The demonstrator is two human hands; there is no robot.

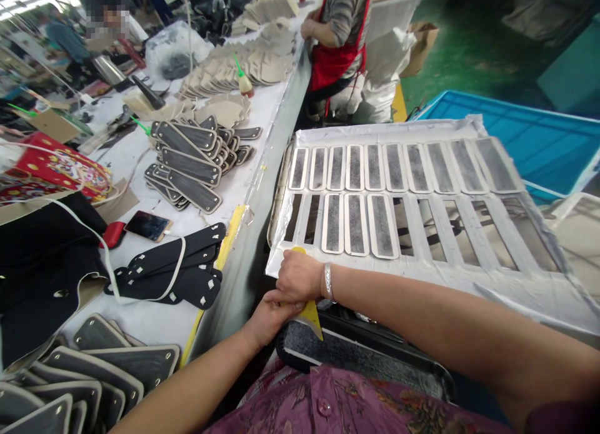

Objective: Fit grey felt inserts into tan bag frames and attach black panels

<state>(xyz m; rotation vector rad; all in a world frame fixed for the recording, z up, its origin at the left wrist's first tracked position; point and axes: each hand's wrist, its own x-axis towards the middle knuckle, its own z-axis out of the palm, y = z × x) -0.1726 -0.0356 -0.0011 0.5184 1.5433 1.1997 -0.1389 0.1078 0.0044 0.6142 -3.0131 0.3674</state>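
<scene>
My right hand (pixel 300 276), with a silver bracelet at its wrist, is closed around a flat yellow piece (pixel 312 320); one end shows above the fist and a pointed end below. My left hand (pixel 273 318) is closed just below and touches the right one, its fingers on the same yellow piece. Under both hands, near my lap, a long dark grey panel (pixel 370 356) lies in a black tray. Just beyond, a white slotted frame (pixel 300 137) carries grey rectangular panels with pale edges (pixel 357 224); a full back row and three in the front row.
Left, a white-covered table (pixel 262 140) bears piled grey straps (pixel 187 162), black pieces (pixel 178 271), a phone (pixel 147 226) and stacked grey panels (pixel 112 371). A blue crate (pixel 492 118) stands behind the frame. Another person in a red apron (pixel 335 62) is farther back.
</scene>
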